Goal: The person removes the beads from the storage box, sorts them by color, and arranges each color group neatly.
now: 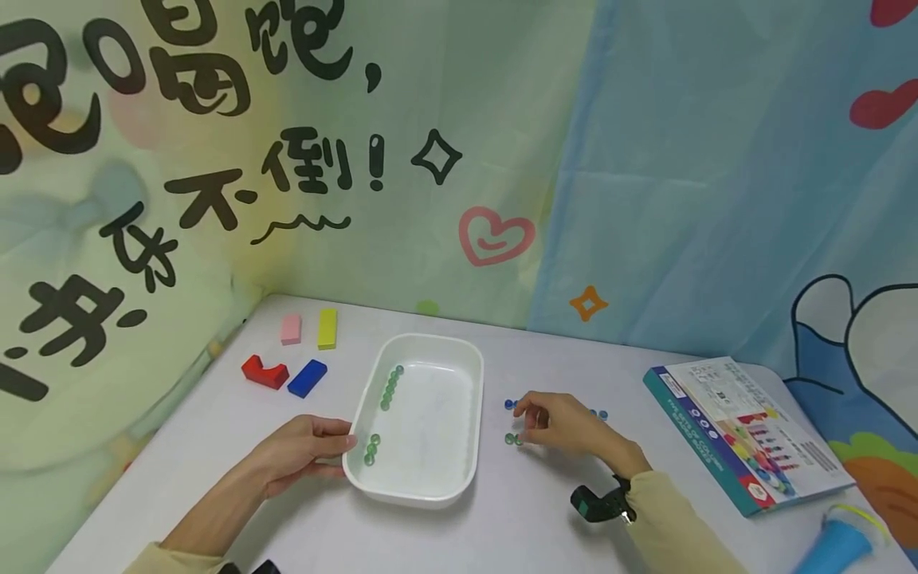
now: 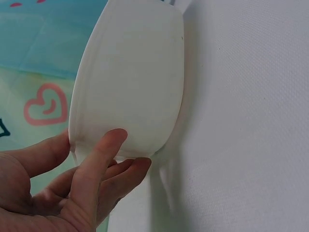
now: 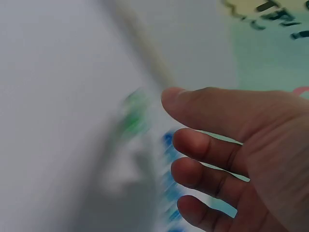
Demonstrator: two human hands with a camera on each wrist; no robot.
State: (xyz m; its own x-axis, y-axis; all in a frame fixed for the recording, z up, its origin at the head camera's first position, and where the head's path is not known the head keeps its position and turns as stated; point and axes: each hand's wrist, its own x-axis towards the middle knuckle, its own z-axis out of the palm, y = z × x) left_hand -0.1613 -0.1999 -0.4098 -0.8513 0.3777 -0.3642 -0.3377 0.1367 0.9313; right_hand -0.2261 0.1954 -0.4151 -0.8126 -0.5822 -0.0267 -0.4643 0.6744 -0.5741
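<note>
My left hand [image 1: 308,450] grips the left wall of a white tray [image 1: 459,486], and the left wrist view shows its fingers [image 2: 113,140] against the tray's outer wall. Inside the tray, along its left side, lie green glass marbles [image 1: 388,395] in two short lines. Right of the tray, my right hand [image 1: 562,422] is low over the table with loosely bent fingers. Two green marbles [image 1: 509,438] sit right at its fingertips, blurred in the right wrist view. A row of blue marbles [image 1: 602,415] runs behind this hand, partly hidden by it.
Back left on the table are a pink block [image 1: 291,329], a yellow block [image 1: 327,328], a red notched block [image 1: 264,372] and a blue block [image 1: 307,379]. A boxed toy set [image 1: 753,430] lies at right, with a blue cup [image 1: 835,546] at the near right corner.
</note>
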